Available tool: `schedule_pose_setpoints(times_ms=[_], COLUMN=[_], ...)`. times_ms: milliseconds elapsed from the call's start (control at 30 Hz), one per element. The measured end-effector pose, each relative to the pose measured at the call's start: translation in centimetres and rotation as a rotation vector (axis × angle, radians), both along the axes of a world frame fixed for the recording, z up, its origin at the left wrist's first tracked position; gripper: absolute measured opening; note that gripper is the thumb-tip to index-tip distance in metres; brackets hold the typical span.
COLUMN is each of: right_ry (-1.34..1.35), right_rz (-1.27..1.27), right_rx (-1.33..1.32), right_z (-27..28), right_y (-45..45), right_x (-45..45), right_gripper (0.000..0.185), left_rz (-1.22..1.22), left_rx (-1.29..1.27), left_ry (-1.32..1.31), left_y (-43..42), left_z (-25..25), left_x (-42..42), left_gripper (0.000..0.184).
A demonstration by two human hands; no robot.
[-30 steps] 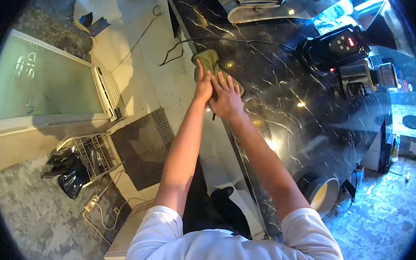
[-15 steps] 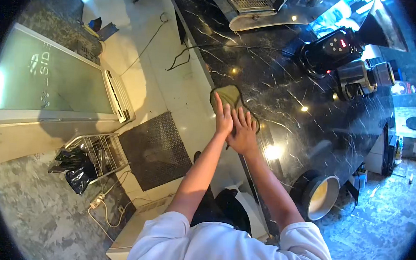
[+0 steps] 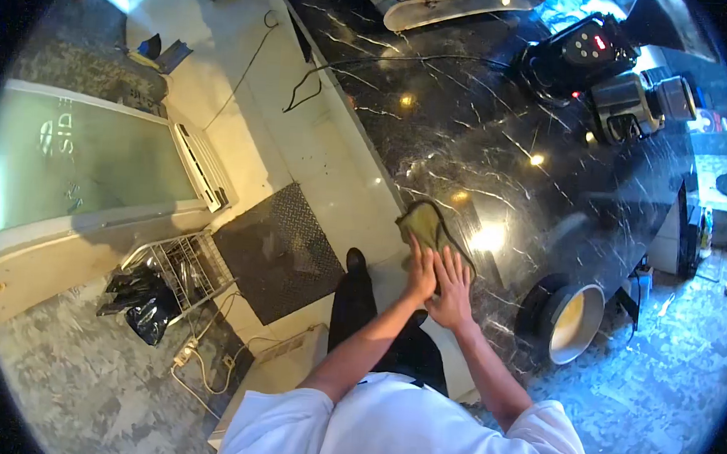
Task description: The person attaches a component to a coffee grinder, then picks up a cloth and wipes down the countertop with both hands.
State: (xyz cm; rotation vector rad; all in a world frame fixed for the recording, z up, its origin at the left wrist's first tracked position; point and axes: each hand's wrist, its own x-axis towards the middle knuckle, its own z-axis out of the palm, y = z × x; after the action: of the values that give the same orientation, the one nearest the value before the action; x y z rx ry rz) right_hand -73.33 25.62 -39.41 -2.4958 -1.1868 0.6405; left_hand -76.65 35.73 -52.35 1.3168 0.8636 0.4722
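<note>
An olive-green cloth (image 3: 421,223) with a dark edge lies on the black marble-patterned counter (image 3: 468,142), along its near left edge. My left hand (image 3: 420,274) presses on the cloth's near part with its fingers stretched forward. Right beside it, touching it, my right hand (image 3: 452,289) lies flat on the same cloth, fingers extended. Neither hand is wrapped round anything. The part of the cloth under my fingers and palms is hidden.
A round pot-like container (image 3: 571,325) with something yellowish inside stands at the counter's right near end. A black machine with a red display (image 3: 587,49) and a metal appliance (image 3: 624,110) stand farther back. A black cable (image 3: 390,60) crosses the counter. A wire basket (image 3: 179,270) holds black plastic.
Both hands and the cloth have come back along the counter edge toward my body. The view has shifted slightly, and a leg and shoe now show more below the counter.
</note>
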Motion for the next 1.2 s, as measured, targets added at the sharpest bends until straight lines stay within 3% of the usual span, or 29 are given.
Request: schedule_pose_setpoints(times_ms=[133,200,267,333,433,500,567,700,767,867,933,1033,1200], right_ry=[-0.003,-0.034,-0.042,-0.062,-0.128,-0.166,-0.202,-0.121,-0.141,-0.034,0.015,0.104,-0.002], right_rz=[-0.070,-0.055,-0.030,-0.006,-0.014,-0.036,-0.047,-0.064,-0.069,-0.066,-0.106,-0.119,-0.123], right_rx=[0.003,-0.053,0.038,0.026,0.074,0.136,0.209,0.123,0.092,-0.075,-0.150,-0.167,-0.255], right_z=[0.4,0.6,-0.6,-0.9,-1.8,-3.6,-4.0,-1.6,-0.8,0.5,0.7,1.9,1.9], right_y=[3.0,8.1,13.1,17.4,18.3,16.0,12.4,0.4,-7.2,-19.7,-27.7,-36.1,-35.7], right_x=[1.0,3.7,6.0,7.3,7.0,5.5,4.6,0.2,-2.2,-5.8,-8.3,-10.6,-11.2], right_gripper=[0.096,0.096,0.096,0.105,0.102,0.100,0.098,0.095,0.095,0.097,0.096,0.097,0.097], left_rz=[-0.007,0.155,0.214,0.220,0.185,0.153,0.134,0.122,0.112,0.089,0.073,0.076,0.047], left_rx=[0.054,-0.292,-0.206,-0.179,0.055,0.037,0.067,0.136,0.030,-0.081,-0.074,-0.069,-0.083], left_ry=[0.013,-0.172,-0.317,-0.198,-0.165,-0.160,-0.157,-0.095,-0.114,0.021,0.043,0.011,0.015], left_y=[-1.1,4.8,11.2,15.8,17.9,16.2,12.8,0.5,-8.1,-22.7,-31.2,-32.0,-32.7], left_z=[-1.5,-0.2,0.3,6.1,1.7,2.7,2.5,-3.9,-0.1,-2.2,-0.1,1.2,3.0], left_x=[0.9,3.2,5.5,6.5,7.1,6.1,5.2,1.2,-1.4,-5.9,-8.4,-8.7,-9.0], left_gripper=[0.072,0.072,0.073,0.070,0.069,0.069,0.069,0.069,0.067,0.067,0.066,0.065,0.064])
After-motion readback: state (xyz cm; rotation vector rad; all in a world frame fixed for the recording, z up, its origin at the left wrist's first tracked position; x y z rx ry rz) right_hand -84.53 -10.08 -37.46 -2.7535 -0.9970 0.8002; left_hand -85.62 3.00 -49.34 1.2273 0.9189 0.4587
